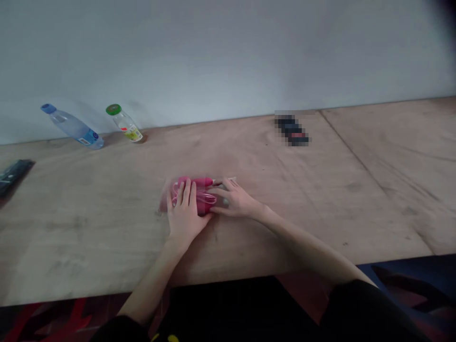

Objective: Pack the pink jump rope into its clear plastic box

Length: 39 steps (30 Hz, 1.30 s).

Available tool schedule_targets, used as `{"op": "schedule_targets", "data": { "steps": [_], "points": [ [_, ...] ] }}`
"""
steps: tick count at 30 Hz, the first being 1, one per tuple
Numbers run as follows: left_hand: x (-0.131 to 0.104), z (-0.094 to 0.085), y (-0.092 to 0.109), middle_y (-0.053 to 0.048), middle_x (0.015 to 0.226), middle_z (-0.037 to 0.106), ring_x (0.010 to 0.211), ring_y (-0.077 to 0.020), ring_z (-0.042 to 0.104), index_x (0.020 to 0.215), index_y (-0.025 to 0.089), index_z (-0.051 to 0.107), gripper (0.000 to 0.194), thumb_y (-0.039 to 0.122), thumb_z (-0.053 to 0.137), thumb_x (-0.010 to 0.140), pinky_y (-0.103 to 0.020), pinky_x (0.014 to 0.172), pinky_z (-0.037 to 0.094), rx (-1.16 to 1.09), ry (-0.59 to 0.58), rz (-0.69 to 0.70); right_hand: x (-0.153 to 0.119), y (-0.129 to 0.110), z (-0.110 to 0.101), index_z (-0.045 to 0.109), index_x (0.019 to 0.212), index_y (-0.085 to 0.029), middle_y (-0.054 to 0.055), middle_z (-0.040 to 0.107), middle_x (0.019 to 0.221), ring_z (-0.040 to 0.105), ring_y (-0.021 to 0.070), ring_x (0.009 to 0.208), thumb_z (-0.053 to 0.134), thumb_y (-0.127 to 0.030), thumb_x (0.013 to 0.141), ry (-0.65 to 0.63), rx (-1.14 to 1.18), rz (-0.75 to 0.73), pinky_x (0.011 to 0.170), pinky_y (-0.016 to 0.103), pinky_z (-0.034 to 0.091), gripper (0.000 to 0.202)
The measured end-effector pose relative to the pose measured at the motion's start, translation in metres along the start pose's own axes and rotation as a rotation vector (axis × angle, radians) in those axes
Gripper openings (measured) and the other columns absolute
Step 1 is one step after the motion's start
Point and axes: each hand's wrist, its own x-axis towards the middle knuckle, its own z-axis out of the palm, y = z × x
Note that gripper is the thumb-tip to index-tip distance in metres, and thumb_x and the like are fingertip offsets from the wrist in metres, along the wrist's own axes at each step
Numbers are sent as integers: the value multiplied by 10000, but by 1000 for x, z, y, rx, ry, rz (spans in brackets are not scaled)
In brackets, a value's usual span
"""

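Observation:
A pink object with a pale cord, inside what looks like a clear plastic bag (201, 194), lies on the wooden table (107, 228) in front of me. My left hand (184, 213) lies flat on top of its left part, fingers pointing away from me. My right hand (235, 199) comes in from the right, its fingers touching the right end of the pink object. The picture is blurred, so I cannot tell whether the fingers pinch the bag or just rest on it.
A clear water bottle with a blue cap (73, 127) and a small bottle with a green cap (124, 123) stand at the back left by the wall. A dark object (14, 173) lies at the left edge, a blurred dark item (291, 129) at the back.

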Motion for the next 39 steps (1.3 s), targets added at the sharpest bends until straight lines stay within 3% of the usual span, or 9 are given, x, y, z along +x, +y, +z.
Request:
{"op": "schedule_targets", "data": {
  "steps": [4, 7, 11, 15, 22, 26, 31, 39],
  "points": [
    [0, 2, -2, -167, 1781, 321, 1654, -406, 335, 1693, 120, 396, 1030, 570, 798, 859, -648, 1388, 126, -6, 14, 29, 4, 7, 0, 632, 1449, -222, 198, 554, 1442, 634, 355, 1307, 758, -522, 990, 45, 61, -65, 1101, 554, 557, 563],
    [0, 2, -3, -178, 1780, 319, 1655, -407, 332, 1688, 105, 403, 1024, 568, 792, 862, -642, 1389, 126, -5, 18, 32, 8, 14, -2, 659, 1386, -246, 182, 509, 1551, 624, 345, 1344, 755, -522, 993, 29, 108, -162, 1124, 546, 558, 490],
    [0, 2, -2, -190, 1782, 309, 1654, -417, 330, 1689, 96, 401, 1022, 546, 794, 861, -646, 1385, 136, -9, -6, 33, 12, 19, -1, 618, 1459, -252, 183, 494, 1585, 625, 338, 1365, 777, -507, 976, -18, 141, -166, 1132, 534, 570, 569],
    [-1, 2, -2, -176, 1784, 309, 1654, -413, 332, 1701, 101, 377, 1026, 510, 796, 859, -656, 1383, 143, -18, -22, 33, 16, 20, 6, 611, 1523, -267, 193, 482, 1602, 609, 362, 1395, 809, -505, 943, -28, 31, -177, 1146, 572, 554, 657],
    [-3, -2, -3, -163, 1792, 295, 1669, -380, 310, 1713, 107, 346, 1002, 464, 772, 879, -626, 1373, 211, -35, -46, 32, 20, 27, 18, 590, 1568, -300, 184, 506, 1641, 525, 393, 1502, 746, -422, 969, -42, -120, -247, 1187, 634, 477, 632],
    [-2, -1, -3, -167, 1792, 299, 1671, -393, 301, 1718, 126, 336, 1045, 391, 809, 826, -638, 1373, 198, -60, -47, 16, 17, 22, 18, 434, 1650, -188, 247, 499, 1639, 488, 418, 1531, 786, -535, 925, -83, -54, -176, 1218, 644, 439, 877],
    [-5, 2, -4, -194, 1773, 353, 1678, -393, 282, 1715, 102, 311, 1101, 399, 846, 800, -610, 1373, 220, -79, 29, -2, 14, 24, 19, 572, 1490, -168, 263, 547, 1599, 535, 412, 1489, 818, -590, 899, -72, 12, -116, 1198, 608, 454, 768],
    [-5, -1, -6, -198, 1774, 357, 1682, -406, 264, 1725, 123, 279, 1104, 366, 844, 809, -603, 1347, 298, -60, 11, 40, 23, 22, 13, 589, 1598, -290, 230, 490, 1640, 508, 428, 1470, 763, -620, 959, -187, -143, -177, 1167, 631, 417, 740]
  ]
}}
